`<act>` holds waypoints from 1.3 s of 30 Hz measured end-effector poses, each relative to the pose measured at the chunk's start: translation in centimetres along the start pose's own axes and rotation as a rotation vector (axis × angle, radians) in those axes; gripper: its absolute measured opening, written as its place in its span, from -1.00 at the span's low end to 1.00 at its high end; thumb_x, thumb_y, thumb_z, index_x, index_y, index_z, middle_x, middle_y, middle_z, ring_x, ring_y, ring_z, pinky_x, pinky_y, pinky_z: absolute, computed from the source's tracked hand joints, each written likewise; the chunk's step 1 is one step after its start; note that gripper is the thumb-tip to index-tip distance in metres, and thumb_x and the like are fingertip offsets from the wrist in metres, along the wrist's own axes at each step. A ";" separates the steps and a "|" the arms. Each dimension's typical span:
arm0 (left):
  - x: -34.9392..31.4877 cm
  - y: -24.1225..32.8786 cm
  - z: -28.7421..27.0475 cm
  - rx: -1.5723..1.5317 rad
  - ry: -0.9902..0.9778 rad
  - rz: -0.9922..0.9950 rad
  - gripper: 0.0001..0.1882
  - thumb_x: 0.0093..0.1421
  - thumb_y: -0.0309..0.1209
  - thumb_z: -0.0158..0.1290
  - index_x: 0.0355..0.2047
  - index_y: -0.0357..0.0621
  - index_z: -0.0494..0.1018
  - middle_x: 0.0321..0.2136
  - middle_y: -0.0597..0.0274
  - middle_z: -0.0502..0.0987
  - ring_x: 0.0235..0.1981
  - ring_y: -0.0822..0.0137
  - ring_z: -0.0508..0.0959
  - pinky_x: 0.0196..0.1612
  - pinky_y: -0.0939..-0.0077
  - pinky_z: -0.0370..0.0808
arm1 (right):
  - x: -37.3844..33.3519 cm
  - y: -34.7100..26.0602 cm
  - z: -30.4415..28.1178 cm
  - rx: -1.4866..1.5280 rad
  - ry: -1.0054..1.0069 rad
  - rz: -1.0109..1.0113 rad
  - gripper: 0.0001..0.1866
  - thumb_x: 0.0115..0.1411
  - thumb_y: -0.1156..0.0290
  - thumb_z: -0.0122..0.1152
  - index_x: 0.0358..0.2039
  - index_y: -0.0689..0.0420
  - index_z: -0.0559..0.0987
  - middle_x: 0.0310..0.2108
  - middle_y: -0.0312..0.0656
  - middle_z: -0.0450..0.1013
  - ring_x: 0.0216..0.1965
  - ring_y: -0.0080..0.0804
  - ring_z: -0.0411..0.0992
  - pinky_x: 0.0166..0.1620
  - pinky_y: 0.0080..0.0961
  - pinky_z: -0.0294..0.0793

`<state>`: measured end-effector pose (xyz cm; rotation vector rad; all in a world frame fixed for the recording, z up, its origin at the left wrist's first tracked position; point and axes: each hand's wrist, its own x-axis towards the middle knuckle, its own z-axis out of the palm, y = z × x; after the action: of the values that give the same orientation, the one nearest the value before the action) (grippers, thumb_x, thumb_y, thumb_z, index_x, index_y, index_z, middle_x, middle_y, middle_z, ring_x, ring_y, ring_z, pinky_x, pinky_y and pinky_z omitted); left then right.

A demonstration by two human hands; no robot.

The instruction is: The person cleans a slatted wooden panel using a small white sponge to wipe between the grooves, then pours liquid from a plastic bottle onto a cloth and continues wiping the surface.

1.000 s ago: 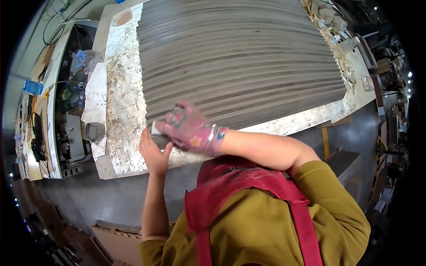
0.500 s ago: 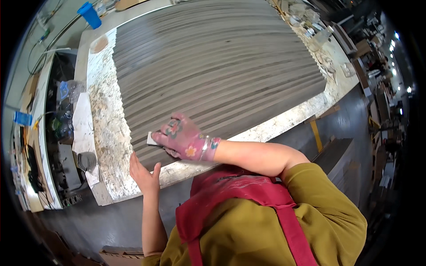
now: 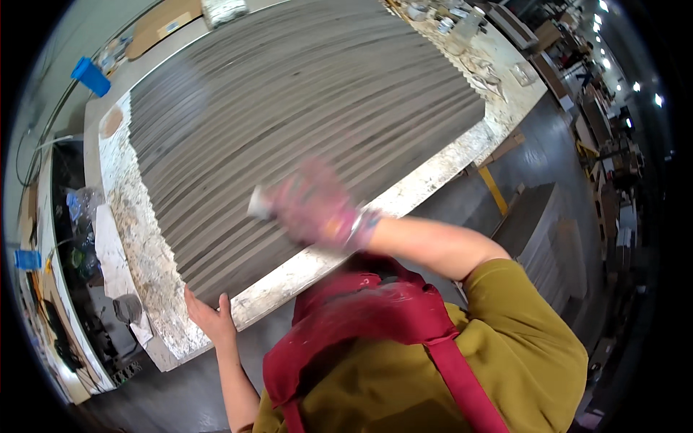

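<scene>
Where hands point(image 3: 211, 317) point(image 3: 312, 206) reach, grey strips point(image 3: 289, 108) stretch ahead.

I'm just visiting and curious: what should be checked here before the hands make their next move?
1. White block held by the gloved right hand: ok, it pokes out at the fingers.
2. Left hand apart from the block: ok, it is at the near left corner of the striped grey board.
3. Gloves on both hands: not ok, the left is bare.
4. Block flat against the board: cannot tell, the right hand is blurred and hides much of it.
5. Blue container off the board: ok, it is beyond the far left corner.
6. Left hand pressing firmly: cannot tell.
</scene>
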<state>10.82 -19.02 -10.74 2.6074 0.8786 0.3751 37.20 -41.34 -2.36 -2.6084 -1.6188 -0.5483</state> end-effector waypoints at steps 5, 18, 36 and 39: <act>-0.6 -1.7 0.9 0.002 0.044 0.006 -0.16 0.07 -0.19 0.15 0.23 -0.42 0.08 0.24 -0.23 0.14 0.25 -0.15 0.12 0.28 0.08 0.01 | -4.8 7.0 0.3 0.111 0.057 0.273 -0.62 0.06 0.24 0.10 -0.08 -0.01 0.51 -0.24 -0.11 0.52 -0.20 -0.17 0.48 0.03 0.03 0.28; -0.2 -1.3 0.5 -0.029 -0.030 0.020 -0.24 0.13 -0.25 0.06 0.22 -0.48 0.07 0.24 -0.32 0.10 0.27 -0.20 0.08 0.30 0.11 -0.03 | -11.1 12.1 0.6 0.166 0.097 0.304 -0.57 0.05 0.23 0.16 -0.02 -0.05 0.46 -0.29 -0.27 0.48 -0.27 -0.24 0.45 0.10 -0.03 0.17; -2.4 12.1 0.4 -0.218 0.185 0.106 -0.75 0.25 -0.54 -0.05 -0.08 -0.39 0.42 -0.15 -0.07 0.53 -0.12 0.04 0.52 -0.01 0.27 0.39 | -13.0 23.9 -2.5 0.104 -0.142 0.584 -0.49 0.07 0.16 0.13 0.02 0.09 0.44 -0.27 -0.20 0.51 -0.21 -0.24 0.47 -0.06 -0.16 0.22; -0.6 20.2 3.4 -0.335 -0.079 0.355 -0.77 0.16 -0.62 -0.03 -0.16 -0.29 0.48 -0.30 -0.01 0.56 -0.24 0.04 0.54 -0.13 0.28 0.43 | -10.7 16.3 4.1 -0.106 0.031 0.286 -0.57 0.05 0.15 0.14 -0.06 0.00 0.49 -0.37 -0.27 0.48 -0.28 -0.34 0.47 0.03 -0.19 0.29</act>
<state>22.22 -35.21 -5.50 2.4341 0.2906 0.4631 48.25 -57.30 -6.79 -2.8212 -1.2075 -0.6672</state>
